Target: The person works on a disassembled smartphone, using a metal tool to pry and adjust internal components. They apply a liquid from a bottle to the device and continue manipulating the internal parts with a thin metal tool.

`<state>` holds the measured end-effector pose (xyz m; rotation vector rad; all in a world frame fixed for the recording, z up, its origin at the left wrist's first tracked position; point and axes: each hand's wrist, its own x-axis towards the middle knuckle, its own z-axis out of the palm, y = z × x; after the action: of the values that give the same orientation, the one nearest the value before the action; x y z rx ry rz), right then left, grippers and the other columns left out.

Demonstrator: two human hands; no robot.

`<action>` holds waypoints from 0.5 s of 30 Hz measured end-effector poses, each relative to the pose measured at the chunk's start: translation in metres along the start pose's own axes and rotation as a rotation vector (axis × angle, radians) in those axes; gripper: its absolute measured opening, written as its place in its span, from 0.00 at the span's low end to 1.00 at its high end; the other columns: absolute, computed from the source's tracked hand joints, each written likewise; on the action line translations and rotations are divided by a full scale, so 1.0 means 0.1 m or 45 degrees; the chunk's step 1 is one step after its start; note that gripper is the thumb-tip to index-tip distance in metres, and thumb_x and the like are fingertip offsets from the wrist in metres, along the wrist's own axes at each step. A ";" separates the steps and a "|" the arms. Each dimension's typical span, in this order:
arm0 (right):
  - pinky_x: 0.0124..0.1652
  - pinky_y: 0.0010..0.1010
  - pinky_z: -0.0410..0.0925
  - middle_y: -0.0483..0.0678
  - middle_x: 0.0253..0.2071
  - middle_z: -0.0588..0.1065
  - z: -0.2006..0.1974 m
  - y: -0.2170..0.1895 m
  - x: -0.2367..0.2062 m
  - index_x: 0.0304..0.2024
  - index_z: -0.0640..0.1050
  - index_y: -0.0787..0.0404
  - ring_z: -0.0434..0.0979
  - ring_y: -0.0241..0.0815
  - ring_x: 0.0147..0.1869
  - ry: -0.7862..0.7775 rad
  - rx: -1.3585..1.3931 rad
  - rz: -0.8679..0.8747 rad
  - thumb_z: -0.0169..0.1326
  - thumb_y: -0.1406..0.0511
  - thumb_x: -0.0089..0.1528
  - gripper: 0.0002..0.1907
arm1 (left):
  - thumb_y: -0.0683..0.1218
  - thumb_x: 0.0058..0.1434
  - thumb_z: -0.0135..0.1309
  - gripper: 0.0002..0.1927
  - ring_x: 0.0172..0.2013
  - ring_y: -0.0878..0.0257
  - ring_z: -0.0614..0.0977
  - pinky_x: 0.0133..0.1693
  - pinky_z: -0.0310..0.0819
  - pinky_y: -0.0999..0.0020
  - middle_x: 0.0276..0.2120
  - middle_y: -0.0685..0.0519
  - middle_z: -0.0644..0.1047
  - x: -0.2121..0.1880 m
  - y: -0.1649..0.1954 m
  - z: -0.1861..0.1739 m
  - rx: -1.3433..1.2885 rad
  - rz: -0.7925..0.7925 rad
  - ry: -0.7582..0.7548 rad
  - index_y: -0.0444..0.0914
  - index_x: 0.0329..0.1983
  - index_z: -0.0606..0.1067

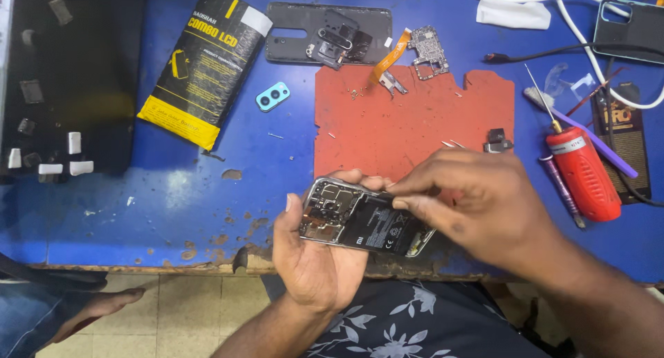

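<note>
My left hand (311, 261) grips an opened phone (360, 219) with its back cover off, held over the table's near edge. The black battery and metal frame face up. My right hand (477, 206) rests over the phone's right half, with thumb and fingertips pinched at the battery's upper edge. Whether anything small sits between those fingers cannot be told.
A red work mat (408, 116) lies behind the phone on the blue table (207, 192). On it and near it: a circuit board (429, 50), an orange flex cable (389, 56), a black back cover (328, 33), a camera lens piece (272, 96), a black-and-yellow packet (204, 64), a red electric screwdriver (581, 171).
</note>
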<state>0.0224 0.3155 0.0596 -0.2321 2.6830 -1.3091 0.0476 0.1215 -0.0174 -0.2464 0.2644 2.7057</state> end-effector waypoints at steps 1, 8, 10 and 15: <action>0.34 0.23 0.75 0.44 0.35 0.84 -0.02 0.05 0.03 0.39 0.85 0.61 0.84 0.31 0.35 -0.060 0.108 0.067 0.64 0.70 0.56 0.08 | 0.62 0.74 0.34 0.34 0.63 0.45 0.73 0.68 0.61 0.45 0.56 0.37 0.76 0.00 0.00 -0.01 -0.006 -0.012 0.025 0.28 0.62 0.70; 0.39 0.23 0.76 0.46 0.35 0.87 -0.09 0.23 0.15 0.41 0.85 0.64 0.84 0.30 0.38 -0.326 0.479 0.477 0.62 0.70 0.56 0.10 | 0.63 0.73 0.36 0.34 0.60 0.46 0.75 0.66 0.64 0.47 0.55 0.37 0.77 0.00 0.01 -0.01 -0.013 -0.029 0.069 0.28 0.59 0.72; 0.41 0.24 0.76 0.47 0.34 0.87 -0.10 0.24 0.17 0.39 0.86 0.65 0.84 0.31 0.39 -0.374 0.523 0.492 0.63 0.70 0.55 0.10 | 0.63 0.73 0.37 0.34 0.59 0.46 0.76 0.64 0.65 0.47 0.53 0.37 0.77 0.01 0.02 -0.01 -0.018 -0.032 0.099 0.27 0.58 0.73; 0.39 0.25 0.76 0.49 0.32 0.86 -0.11 0.24 0.21 0.37 0.86 0.69 0.84 0.32 0.36 -0.462 0.651 0.535 0.63 0.69 0.56 0.09 | 0.63 0.70 0.39 0.34 0.55 0.45 0.78 0.61 0.69 0.48 0.50 0.36 0.79 0.02 0.04 -0.01 -0.027 -0.064 0.159 0.28 0.54 0.75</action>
<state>-0.0017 0.3340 0.0457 0.1371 1.8908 -1.5644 0.0443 0.1188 -0.0185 -0.4234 0.2616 2.6481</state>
